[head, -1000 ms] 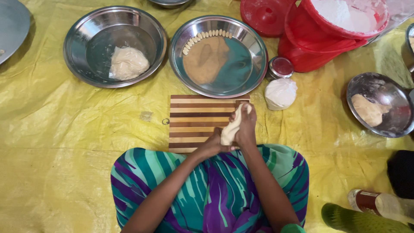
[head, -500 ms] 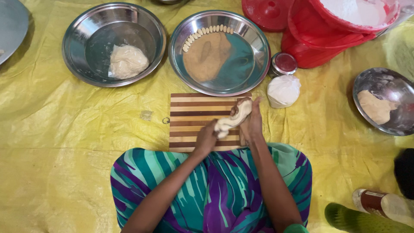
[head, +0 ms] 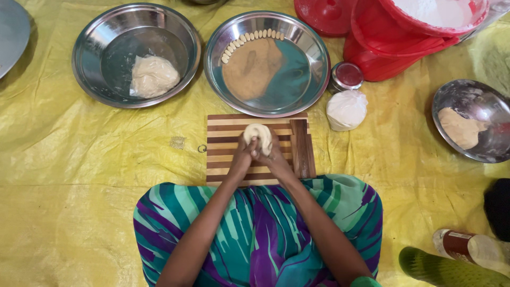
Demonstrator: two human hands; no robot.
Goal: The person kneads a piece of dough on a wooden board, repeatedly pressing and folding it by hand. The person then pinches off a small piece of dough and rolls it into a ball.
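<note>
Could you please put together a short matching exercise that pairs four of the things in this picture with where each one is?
Things:
1. dough ring
2. dough lump
3. small shaped pieces
4. white bag

Places:
A. in the left steel bowl
B. on the yellow sheet, right of the striped board
C. between the left hand and right hand, over the board
D. in a curved row in the middle steel plate

Pairs: 1-C, 2-A, 3-D, 4-B
</note>
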